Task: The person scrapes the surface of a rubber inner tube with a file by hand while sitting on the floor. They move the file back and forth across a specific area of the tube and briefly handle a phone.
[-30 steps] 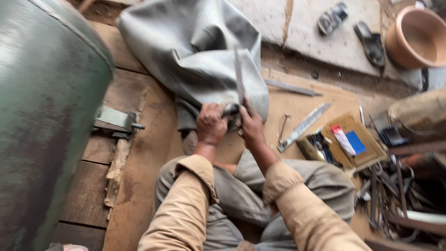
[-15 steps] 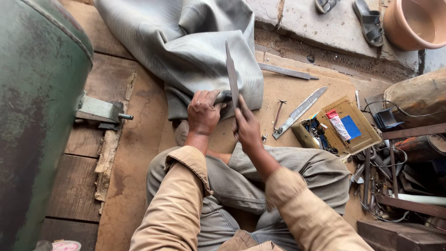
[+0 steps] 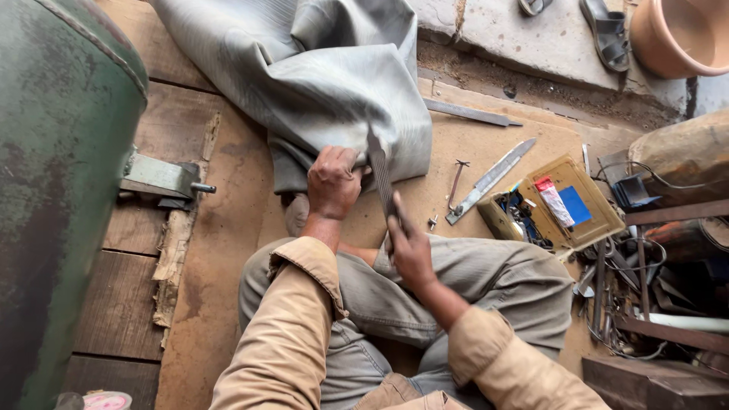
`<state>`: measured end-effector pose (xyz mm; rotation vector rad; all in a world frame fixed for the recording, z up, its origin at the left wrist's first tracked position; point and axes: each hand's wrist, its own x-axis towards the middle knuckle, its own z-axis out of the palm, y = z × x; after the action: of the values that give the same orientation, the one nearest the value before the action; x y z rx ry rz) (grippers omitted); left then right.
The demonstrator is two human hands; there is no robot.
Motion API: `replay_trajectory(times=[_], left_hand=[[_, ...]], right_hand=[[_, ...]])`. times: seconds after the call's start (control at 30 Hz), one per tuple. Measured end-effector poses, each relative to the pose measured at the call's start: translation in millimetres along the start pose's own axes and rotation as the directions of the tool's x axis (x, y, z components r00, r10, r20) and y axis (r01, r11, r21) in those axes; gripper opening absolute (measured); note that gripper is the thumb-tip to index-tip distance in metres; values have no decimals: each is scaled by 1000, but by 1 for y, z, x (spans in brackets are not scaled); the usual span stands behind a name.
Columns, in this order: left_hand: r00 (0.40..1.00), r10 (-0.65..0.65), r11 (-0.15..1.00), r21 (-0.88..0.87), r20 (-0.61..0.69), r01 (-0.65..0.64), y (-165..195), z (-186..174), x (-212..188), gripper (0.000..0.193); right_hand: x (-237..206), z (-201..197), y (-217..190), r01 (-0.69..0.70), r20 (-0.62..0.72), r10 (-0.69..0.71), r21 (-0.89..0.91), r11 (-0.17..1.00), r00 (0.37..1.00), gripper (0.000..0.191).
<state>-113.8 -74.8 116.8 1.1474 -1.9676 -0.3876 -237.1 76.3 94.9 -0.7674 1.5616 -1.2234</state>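
I sit cross-legged on a wooden floor. My left hand [image 3: 332, 182] grips the folded edge of a large grey rubber sheet [image 3: 319, 76] that lies spread ahead of me. My right hand [image 3: 410, 250] holds a long flat metal blade [image 3: 380, 171], which points up and away so its tip meets the sheet's edge beside my left hand. My tan sleeves and grey trousers fill the bottom of the view.
A big green metal drum [image 3: 53, 190] stands at the left with a metal bracket [image 3: 159, 178]. A flat file [image 3: 471, 114], a second blade [image 3: 492, 180] and a small open box of bits [image 3: 554, 205] lie right. Scrap metal tools [image 3: 653, 288], sandals and an orange tub [image 3: 680, 34] sit beyond.
The blade has tilted down and my right hand has drawn back toward my lap. My left hand stays on the sheet's edge. The view has shifted slightly.
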Motion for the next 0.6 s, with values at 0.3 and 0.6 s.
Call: replay_trajectory(times=[0.3,0.6], left_hand=[[999,39,997,64,28,-41,4,-7,-1,11],[1000,6,1000,3,25,-6,4,-7,9,27]], right_hand=[[98,37,-30,248,16,-251,116,962,968,47],[17,-5,7,-62,46,61,27,998,997,56]])
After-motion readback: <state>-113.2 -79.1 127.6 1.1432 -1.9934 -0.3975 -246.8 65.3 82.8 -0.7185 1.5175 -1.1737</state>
